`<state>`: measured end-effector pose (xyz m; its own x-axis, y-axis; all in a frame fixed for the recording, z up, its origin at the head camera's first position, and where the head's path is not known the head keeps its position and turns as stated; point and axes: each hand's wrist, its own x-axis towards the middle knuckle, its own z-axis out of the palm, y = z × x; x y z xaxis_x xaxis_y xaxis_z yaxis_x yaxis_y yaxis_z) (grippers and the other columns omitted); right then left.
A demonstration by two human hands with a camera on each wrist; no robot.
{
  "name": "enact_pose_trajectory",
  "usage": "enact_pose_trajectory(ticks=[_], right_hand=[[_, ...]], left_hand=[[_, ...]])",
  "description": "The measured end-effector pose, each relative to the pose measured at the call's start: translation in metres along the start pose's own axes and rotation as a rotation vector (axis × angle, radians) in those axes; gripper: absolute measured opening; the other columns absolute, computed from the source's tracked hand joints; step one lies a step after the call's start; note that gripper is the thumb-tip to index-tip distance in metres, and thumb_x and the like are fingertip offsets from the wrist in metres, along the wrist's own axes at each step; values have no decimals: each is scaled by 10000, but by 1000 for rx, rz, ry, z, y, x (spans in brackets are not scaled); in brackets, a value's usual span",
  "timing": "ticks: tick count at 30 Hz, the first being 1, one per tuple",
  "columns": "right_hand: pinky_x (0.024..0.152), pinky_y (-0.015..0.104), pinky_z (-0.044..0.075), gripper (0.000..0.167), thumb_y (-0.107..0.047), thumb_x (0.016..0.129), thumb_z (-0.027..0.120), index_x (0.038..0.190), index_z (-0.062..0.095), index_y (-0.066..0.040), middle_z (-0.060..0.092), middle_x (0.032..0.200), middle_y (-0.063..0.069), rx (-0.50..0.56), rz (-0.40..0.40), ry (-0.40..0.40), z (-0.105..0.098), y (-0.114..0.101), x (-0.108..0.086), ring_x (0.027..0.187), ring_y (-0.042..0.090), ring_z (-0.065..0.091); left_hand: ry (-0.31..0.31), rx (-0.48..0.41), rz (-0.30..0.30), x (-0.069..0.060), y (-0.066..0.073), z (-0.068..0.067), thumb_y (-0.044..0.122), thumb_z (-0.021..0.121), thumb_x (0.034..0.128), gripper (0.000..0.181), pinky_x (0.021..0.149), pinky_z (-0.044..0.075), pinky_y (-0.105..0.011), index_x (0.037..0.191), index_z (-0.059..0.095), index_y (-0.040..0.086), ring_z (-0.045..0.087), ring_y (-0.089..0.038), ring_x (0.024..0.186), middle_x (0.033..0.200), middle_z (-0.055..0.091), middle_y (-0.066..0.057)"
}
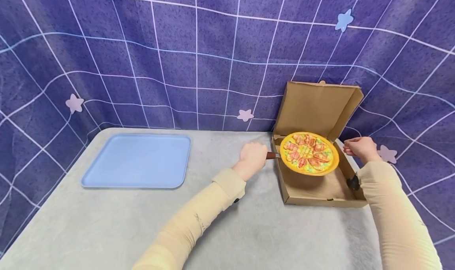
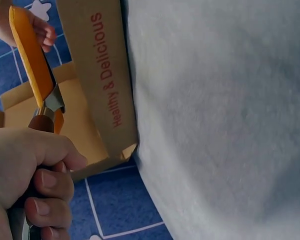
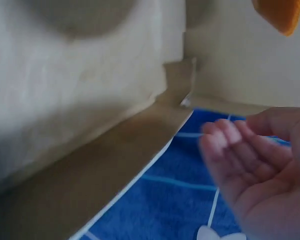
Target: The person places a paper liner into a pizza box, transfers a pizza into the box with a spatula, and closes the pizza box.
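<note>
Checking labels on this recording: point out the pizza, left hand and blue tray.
Pizza (image 1: 307,153), head view: middle of its topping.
Left hand (image 1: 251,159), head view: back of the hand.
Blue tray (image 1: 139,160), head view: bare middle.

A pale grey, mottled table (image 1: 89,222) with a rounded far left corner carries a brown cardboard pizza box (image 1: 313,202). The box sits directly on it, open, lid raised at the back, red lettering on one outer side. Well apart to the left of the box, a light blue tray (image 1: 138,161) lies flat.
</note>
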<state>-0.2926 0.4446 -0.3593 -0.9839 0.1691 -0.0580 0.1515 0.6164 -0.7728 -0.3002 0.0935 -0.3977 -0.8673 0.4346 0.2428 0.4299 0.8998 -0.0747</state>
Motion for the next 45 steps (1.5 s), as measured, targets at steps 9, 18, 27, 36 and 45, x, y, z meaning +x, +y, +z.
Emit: enact_pose_trajectory(ticks=[9, 18, 27, 36, 45], right_hand=[[776, 583, 442, 345, -183, 831, 578, 1014, 632, 103, 649, 922, 302, -583, -100, 98, -2, 16, -3, 856, 530, 559], [500, 348, 487, 280, -117, 716, 616, 907, 679, 77, 659, 749, 243, -542, -7, 73, 10, 24, -2, 665, 365, 613], [473, 323, 442, 342, -36, 663, 603, 991, 691, 15, 623, 969, 330, -528, 28, 138, 15, 26, -3, 735, 404, 596], [477, 343, 444, 336, -35, 641, 640, 971, 694, 5, 645, 905, 299, -543, 14, 128, 14, 29, 1, 733, 403, 595], [467, 319, 427, 340, -49, 676, 599, 998, 687, 13, 665, 832, 243, -543, 26, 113, 15, 34, 2, 688, 339, 595]], left_hand=[[-38, 1, -14, 3, 11, 6, 227, 603, 854, 108, 511, 498, -321, 816, 701, 203, 640, -138, 665, 766, 669, 36], [-32, 22, 18, 4, 17, 9, 232, 622, 852, 103, 575, 518, -321, 880, 716, 200, 650, -151, 722, 819, 680, 24], [-35, 60, 28, 6, 23, 18, 245, 613, 871, 109, 601, 516, -310, 883, 720, 230, 651, -139, 738, 844, 692, 37], [-35, 70, -1, 11, 33, 13, 241, 630, 860, 97, 561, 511, -296, 875, 725, 256, 653, -118, 728, 835, 699, 62], [-76, 108, 27, 19, 45, 15, 227, 560, 914, 166, 588, 511, -285, 915, 714, 288, 649, -106, 772, 880, 699, 98]])
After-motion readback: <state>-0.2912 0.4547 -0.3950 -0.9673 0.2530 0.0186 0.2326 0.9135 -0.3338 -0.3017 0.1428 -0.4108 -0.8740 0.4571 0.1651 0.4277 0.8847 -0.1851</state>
